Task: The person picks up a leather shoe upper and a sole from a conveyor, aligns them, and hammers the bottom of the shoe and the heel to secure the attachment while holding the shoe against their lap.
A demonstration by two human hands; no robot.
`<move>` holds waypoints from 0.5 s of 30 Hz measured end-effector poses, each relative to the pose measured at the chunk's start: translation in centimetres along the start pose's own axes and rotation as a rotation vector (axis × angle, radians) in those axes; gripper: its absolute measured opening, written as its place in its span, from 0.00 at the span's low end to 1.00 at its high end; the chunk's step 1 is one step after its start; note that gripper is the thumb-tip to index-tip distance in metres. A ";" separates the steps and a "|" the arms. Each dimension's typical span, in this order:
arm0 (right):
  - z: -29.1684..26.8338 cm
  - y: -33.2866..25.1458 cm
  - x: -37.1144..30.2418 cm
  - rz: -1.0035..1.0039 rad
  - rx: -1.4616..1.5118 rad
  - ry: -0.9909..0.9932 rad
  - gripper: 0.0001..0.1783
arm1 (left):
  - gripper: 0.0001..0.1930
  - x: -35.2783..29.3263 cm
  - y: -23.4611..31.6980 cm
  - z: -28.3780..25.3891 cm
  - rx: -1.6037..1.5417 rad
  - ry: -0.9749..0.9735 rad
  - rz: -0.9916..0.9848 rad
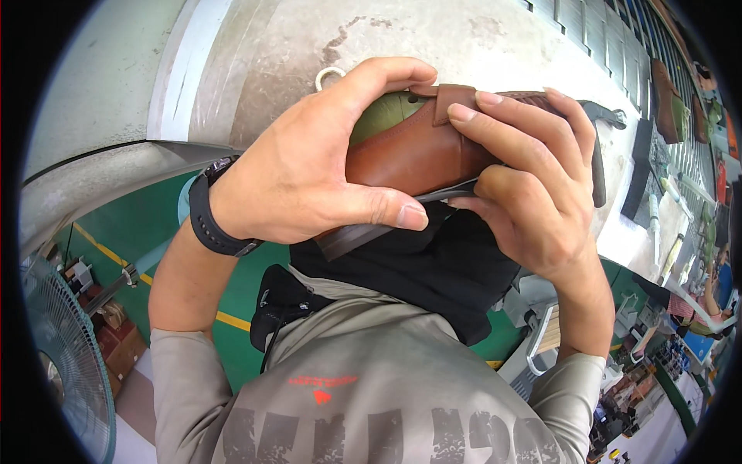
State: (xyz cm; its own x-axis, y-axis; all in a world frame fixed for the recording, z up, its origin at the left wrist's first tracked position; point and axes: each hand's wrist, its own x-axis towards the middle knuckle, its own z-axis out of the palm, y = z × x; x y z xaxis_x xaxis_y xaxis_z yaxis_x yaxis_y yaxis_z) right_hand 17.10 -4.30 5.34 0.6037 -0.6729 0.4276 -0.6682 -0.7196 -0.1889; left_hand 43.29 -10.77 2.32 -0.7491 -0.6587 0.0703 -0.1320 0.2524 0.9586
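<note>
A brown leather shoe (410,158) is held on its side above the workbench edge, in front of my body. A green shoe last (389,116) fills its opening, and a strap crosses the upper. The dark sole and heel (352,240) face toward me. My left hand (297,166) is closed round the heel end, thumb low on the side near the sole and fingers over the far side. My right hand (541,178) is closed on the front half, its fingertips on the strap and upper and its thumb by the sole edge. The toe is mostly hidden behind that hand.
Beyond the shoe spreads a stained, pale workbench (294,46) with a white ring (330,77). A dark metal tool (607,114) shows past my right hand. Brushes (674,255) lie at right, near a rack with more brown shoes (665,100). A fan (69,363) stands lower left.
</note>
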 end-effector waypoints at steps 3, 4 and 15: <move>-0.3 -0.5 0.7 0.064 0.033 0.000 0.19 | 0.47 0.3 0.7 0.4 -0.052 -0.011 -0.079; -0.4 -1.0 1.3 0.125 0.089 0.017 0.20 | 0.45 0.4 0.9 0.7 -0.003 0.017 -0.067; -1.1 3.0 -0.1 0.169 0.027 0.021 0.46 | 0.42 0.3 0.7 1.3 0.117 0.093 0.000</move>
State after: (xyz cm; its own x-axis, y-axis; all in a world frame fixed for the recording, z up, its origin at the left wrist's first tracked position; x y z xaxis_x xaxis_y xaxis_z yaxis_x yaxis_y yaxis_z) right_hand 14.48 -6.20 5.70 0.4741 -0.7813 0.4059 -0.7476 -0.6007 -0.2832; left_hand 42.11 -9.85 2.63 -0.6866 -0.7200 0.1010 -0.2108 0.3301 0.9201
